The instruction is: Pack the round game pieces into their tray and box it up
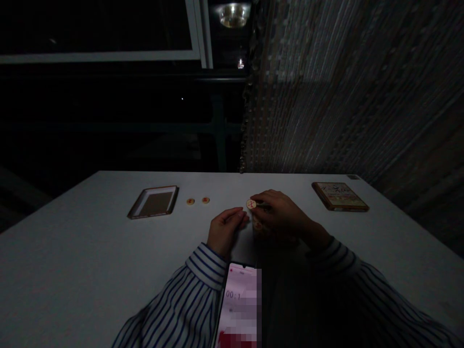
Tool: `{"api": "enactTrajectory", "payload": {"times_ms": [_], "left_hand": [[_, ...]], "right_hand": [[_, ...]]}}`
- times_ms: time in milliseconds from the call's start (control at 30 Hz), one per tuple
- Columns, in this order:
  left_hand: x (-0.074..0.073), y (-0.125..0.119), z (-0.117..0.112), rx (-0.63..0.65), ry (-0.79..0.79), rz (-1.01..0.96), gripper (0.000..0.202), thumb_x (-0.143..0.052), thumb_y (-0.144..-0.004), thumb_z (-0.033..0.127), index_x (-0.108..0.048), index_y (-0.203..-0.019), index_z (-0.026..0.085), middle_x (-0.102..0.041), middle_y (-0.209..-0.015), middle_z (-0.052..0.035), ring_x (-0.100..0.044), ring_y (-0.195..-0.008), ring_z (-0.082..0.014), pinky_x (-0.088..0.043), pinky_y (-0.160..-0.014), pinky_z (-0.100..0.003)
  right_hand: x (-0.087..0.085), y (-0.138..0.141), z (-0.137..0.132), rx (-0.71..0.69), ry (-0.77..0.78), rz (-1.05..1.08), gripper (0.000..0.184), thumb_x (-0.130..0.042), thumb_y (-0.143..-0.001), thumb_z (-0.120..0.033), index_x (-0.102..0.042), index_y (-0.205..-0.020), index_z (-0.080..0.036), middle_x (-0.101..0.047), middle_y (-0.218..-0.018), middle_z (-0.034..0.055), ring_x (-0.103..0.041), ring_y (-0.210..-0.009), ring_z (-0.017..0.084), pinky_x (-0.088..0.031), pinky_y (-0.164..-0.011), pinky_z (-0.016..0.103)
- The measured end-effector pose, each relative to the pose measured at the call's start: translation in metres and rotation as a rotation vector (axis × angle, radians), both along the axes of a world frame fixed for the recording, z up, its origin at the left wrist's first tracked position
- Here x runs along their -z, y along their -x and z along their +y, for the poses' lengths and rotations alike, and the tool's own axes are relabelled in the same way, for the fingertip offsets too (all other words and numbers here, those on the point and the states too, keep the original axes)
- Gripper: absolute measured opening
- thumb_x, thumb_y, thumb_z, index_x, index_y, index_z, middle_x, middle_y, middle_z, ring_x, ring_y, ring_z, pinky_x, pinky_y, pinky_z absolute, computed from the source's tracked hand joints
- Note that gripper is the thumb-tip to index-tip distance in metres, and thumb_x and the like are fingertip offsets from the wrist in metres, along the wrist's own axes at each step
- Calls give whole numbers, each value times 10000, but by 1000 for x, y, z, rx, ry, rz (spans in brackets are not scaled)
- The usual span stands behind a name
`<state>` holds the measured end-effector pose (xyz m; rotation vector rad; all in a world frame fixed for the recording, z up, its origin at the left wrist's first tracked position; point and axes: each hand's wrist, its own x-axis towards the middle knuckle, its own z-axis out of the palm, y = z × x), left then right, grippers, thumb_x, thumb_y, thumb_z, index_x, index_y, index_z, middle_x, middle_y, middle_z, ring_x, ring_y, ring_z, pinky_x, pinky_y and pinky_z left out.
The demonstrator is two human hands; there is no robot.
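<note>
My right hand (281,214) pinches a round pale game piece (251,204) with a red mark, holding it up on edge just above the white table (90,261). More pieces seem to lie under that hand, but they are too dark to make out. My left hand (226,232) rests on the table beside it, fingers curled, its fingertips close to the held piece. Whether it holds anything is hidden. Two more round pieces (197,200) lie side by side on the table to the left. Both sleeves are striped.
An open shallow box tray (154,202) lies at the left of the table. A flat box lid with a printed picture (340,195) lies at the right. A phone showing a timer (239,304) stands near me. A bead curtain (344,87) hangs behind.
</note>
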<state>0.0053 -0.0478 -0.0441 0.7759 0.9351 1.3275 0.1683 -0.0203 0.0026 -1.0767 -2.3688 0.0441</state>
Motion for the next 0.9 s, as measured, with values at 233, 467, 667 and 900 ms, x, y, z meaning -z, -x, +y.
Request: {"api": "enactTrajectory", "payload": {"times_ms": [233,467,667,900], "left_hand": [[1,-1,1,-31,-17,153,299,-721,-573,278,-651,-803,100,-674,-674,-56,-625,-644,-128,-488,-660,-247],[8,-2,1,-36,-115,467,230,-664,-615,278,-656,-784,122,-670,-665,-37,-613,-639,-138,-489,-605,-239],[17,-2,2,-28,-233,645,206,-603,-680,275,-655,-824,137,-685,-742,-50,-626,-690,-146,-497,-636,-245],[21,-1,2,-15,-244,686,196,-586,-698,266,-645,-838,142,-687,-753,-51,-633,-705,-146,-505,-633,-239]], "right_hand": [[-9,-14,2,111,23,1,290,-510,-797,-303,-591,-1036,-160,-644,-972,61,-564,-901,190,-417,-812,321],[-7,-23,5,190,85,-33,323,-488,-800,-325,-596,-1044,-143,-649,-982,67,-576,-897,191,-415,-817,296],[0,-30,10,253,166,-139,333,-469,-799,-345,-594,-1055,-173,-652,-991,61,-582,-906,199,-409,-802,285],[7,-33,14,282,206,-273,314,-448,-802,-369,-612,-1004,-194,-671,-921,62,-605,-825,191,-402,-695,255]]}}
